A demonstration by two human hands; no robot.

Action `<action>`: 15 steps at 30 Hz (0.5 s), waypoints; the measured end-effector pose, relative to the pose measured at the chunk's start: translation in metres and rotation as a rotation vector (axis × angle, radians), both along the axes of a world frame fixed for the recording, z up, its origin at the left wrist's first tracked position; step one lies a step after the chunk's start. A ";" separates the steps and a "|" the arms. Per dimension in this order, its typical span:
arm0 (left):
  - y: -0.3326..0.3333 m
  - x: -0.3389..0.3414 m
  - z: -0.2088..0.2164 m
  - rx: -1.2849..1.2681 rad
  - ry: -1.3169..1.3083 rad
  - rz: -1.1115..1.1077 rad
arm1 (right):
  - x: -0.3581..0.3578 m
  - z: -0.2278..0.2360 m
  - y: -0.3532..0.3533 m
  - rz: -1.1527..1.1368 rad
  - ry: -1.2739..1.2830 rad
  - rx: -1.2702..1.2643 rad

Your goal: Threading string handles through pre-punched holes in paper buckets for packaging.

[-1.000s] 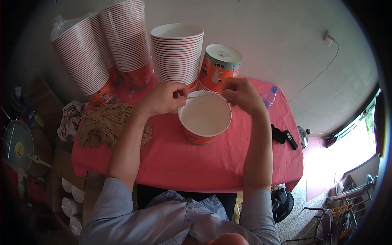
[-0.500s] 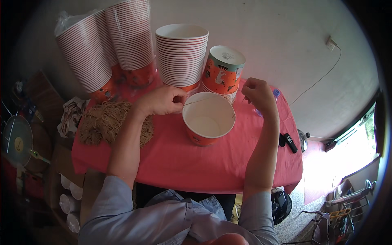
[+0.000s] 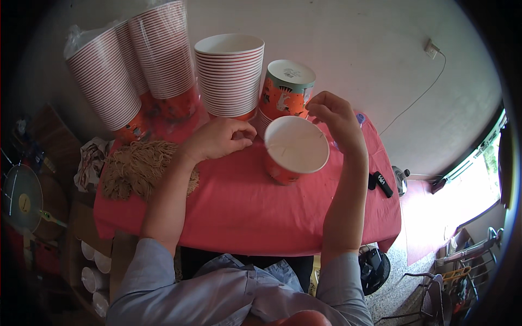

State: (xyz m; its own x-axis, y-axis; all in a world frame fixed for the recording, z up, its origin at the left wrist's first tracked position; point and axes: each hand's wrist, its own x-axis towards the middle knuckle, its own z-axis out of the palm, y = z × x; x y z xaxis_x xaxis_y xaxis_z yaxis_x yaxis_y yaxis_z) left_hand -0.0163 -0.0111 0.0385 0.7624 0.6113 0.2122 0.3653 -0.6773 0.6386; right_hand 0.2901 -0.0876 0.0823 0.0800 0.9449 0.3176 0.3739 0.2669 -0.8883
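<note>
An orange paper bucket [image 3: 283, 173] with a white inside stands on the red tablecloth [image 3: 244, 212], tilted a little toward me. A thin pale string [image 3: 278, 146] shows across its inside near the left rim. My left hand [image 3: 217, 138] rests on the cloth just left of the bucket, with its fingertips pinched at the string's end. Above the bucket's far right rim, my right hand [image 3: 337, 117] is raised with thumb and fingers pinched together, seemingly on the same string.
A bundle of tan twine [image 3: 138, 168] lies left of my left arm. Behind stand an open stack of buckets [image 3: 228, 76], one upturned bucket [image 3: 286, 89] and two plastic-wrapped stacks [image 3: 103, 87]. A black oblong object [image 3: 382, 183] lies at the table's right edge.
My right hand has left the bucket's rim and risen up and to the right, fingers pinched. The left hand has stayed pinched by the left rim. The bucket now sits slightly further right.
</note>
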 end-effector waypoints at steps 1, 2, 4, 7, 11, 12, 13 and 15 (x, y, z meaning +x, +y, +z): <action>-0.001 -0.001 0.001 0.000 -0.005 0.000 | -0.002 0.002 0.000 0.000 -0.005 0.000; -0.003 -0.001 0.004 -0.016 -0.010 0.013 | -0.003 0.003 0.000 0.007 -0.045 -0.004; -0.004 0.000 0.006 -0.031 -0.013 0.026 | -0.005 0.003 -0.001 0.015 -0.084 -0.008; -0.003 0.003 0.007 0.010 -0.006 0.043 | -0.007 -0.001 -0.006 0.068 -0.291 0.069; -0.018 0.012 0.015 0.045 -0.044 -0.012 | -0.012 -0.006 -0.009 0.204 -0.451 -0.086; -0.024 0.017 0.017 0.070 -0.046 -0.064 | -0.017 -0.006 -0.010 0.212 -0.512 -0.129; -0.027 0.020 0.013 0.073 -0.050 -0.064 | -0.023 -0.003 -0.011 0.224 -0.575 -0.167; -0.029 0.027 0.001 0.152 -0.143 -0.228 | -0.025 -0.023 -0.006 0.257 -0.793 -0.128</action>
